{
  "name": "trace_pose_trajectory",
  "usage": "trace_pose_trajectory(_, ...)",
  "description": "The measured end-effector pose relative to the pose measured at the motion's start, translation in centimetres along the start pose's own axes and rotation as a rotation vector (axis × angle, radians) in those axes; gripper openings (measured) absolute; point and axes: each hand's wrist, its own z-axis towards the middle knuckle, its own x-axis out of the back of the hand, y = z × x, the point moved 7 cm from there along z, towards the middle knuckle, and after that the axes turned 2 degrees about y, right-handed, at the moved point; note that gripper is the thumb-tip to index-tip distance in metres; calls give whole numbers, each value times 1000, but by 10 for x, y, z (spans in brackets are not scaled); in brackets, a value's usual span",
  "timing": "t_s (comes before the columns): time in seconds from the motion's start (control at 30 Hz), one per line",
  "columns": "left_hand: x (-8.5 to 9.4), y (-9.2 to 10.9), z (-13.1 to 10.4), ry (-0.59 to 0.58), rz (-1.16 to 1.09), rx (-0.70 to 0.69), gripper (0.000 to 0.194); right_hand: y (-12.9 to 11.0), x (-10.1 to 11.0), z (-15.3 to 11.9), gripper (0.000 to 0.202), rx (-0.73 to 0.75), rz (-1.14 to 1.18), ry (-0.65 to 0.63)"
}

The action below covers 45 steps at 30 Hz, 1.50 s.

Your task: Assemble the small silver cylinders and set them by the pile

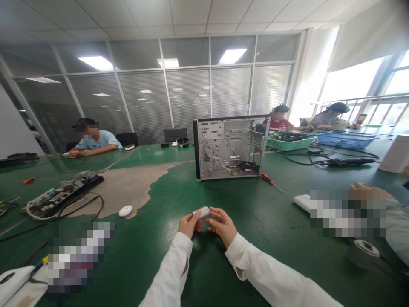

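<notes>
My left hand (189, 222) pinches a small silvery block (201, 212) above the green table (179, 192). On the block's right side is my right hand (223, 224), its thumb and fingers apart and the fingertips at or very near the block's end; whether they touch is hard to tell. Beyond both hands stands an open computer case (231, 149), upright, with loose cables inside. An orange-handled screwdriver (267, 179) lies by the case's lower right corner.
Power strips and cables (65, 192) lie at left, near a white round object (125, 210). Green (290, 144) and blue baskets (347, 140) stand at back right. Another person's hand (370, 191) is at right. Other people sit across the table.
</notes>
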Motion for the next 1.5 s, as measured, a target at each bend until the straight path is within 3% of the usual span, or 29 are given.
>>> trace_pose_trajectory(0.23,-6,-5,-1,-37,66,39,50,2,0,2,33,-3,50,27)
trace_pose_trajectory(0.53,-11,-3,-7,-52,202,8,53,0,5,-2,36,-26,73,158)
trace_pose_trajectory(0.77,-26,10,-16,-170,369,-244,38,7,16,6,33,-103,187,242)
trace_pose_trajectory(0.9,-23,28,-23,-76,524,-453,28,9,17,8,30,-134,219,237)
trace_pose_trajectory(1.0,-18,40,-27,5,577,-549,35,10,18,8,26,-170,241,233)
trace_pose_trajectory(1.13,-22,49,-32,-28,647,-668,34,11,19,8,25,-186,224,222)
trace_pose_trajectory(1.23,-21,49,-32,-31,661,-677,30,10,18,9,24,-169,216,195)
trace_pose_trajectory(1.5,-6,32,-19,119,496,-533,35,9,20,8,25,-208,266,173)
